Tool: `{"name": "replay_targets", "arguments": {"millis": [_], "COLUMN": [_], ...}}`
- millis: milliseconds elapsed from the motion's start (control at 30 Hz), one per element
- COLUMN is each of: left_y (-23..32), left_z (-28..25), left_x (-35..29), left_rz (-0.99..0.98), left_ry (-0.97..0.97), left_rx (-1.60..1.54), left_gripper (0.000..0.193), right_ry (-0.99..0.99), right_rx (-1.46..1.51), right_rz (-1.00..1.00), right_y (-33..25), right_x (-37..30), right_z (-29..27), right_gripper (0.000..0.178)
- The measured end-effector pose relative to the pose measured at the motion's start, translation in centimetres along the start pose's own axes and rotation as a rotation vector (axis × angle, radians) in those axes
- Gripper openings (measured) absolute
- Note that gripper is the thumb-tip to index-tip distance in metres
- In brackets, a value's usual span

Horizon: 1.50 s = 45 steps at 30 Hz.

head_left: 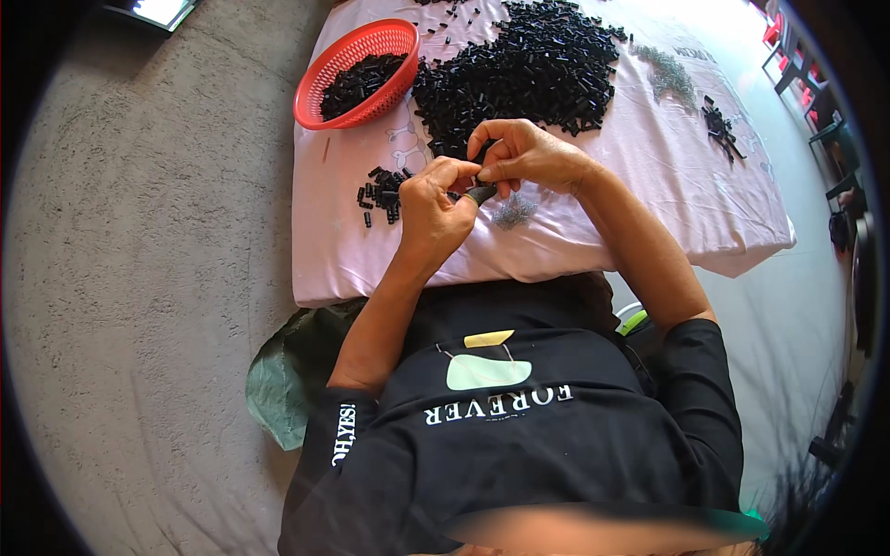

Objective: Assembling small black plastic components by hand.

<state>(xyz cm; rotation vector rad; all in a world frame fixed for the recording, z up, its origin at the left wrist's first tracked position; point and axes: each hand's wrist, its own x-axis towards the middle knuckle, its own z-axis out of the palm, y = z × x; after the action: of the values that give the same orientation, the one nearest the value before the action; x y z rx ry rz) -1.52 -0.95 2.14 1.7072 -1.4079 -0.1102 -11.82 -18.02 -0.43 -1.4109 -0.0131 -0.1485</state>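
My left hand (434, 206) and my right hand (538, 159) meet fingertip to fingertip above the near part of the cloth-covered table. Both are closed in a pinch. A small black plastic piece shows partly between the fingers of my left hand; a dark covering wraps one of its digits (482, 193). What my right fingertips grip is too small to make out. Just left of my left hand lies a small pile of short black plastic pieces (378, 193). Below my right hand is a little heap of thin silvery metal parts (513, 211), perhaps springs.
A big mound of black pieces (528, 69) spreads beyond my hands. At the far left stands a red plastic basket (408, 79) with more inside. To the right are another silvery heap (669, 76) and longer black parts (719, 128). Pink cloth (343, 264) covers the table.
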Motion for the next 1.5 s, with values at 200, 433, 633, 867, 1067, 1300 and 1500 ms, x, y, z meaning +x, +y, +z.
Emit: {"name": "replay_targets", "arguments": {"millis": [200, 433, 633, 867, 1067, 1300, 1500], "left_y": [-1.5, -8.5, -8.7, -4.7, -3.8, -4.3, -2.9], "left_z": [-0.6, -4.3, -4.4, -1.4, 1.2, 1.4, 0.6], "left_x": [0.0, -1.3, -1.9, -0.3, 0.3, 0.6, 0.5], "left_rz": [0.031, -0.169, 0.001, 0.071, 0.083, 0.124, -0.047], "left_ry": [0.069, 0.125, 0.235, -0.047, -0.144, -0.15, -0.07], "left_rx": [0.075, 0.422, 0.559, 0.309, 0.306, 0.358, 0.121], "left_gripper": [0.028, 0.03, 0.03, 0.019, 0.02, 0.02, 0.024], "right_ry": [0.043, 0.261, 0.354, 0.293, 0.313, 0.233, 0.121], "right_rx": [-0.024, -0.099, -0.432, -0.444, -0.376, -0.346, -0.286], "right_rz": [0.068, 0.116, 0.155, 0.192, 0.126, 0.087, 0.08], "right_y": [-0.3, -0.7, -0.1, -0.4, -0.2, 0.0, 0.2], "right_x": [0.0, 0.0, 0.0, -0.1, 0.1, 0.0, -0.1], "right_z": [0.3, -1.0, -1.4, -1.3, -1.7, -1.9, -1.0], "right_gripper": [0.025, 0.015, 0.012, 0.01, 0.008, 0.011, 0.017]}}
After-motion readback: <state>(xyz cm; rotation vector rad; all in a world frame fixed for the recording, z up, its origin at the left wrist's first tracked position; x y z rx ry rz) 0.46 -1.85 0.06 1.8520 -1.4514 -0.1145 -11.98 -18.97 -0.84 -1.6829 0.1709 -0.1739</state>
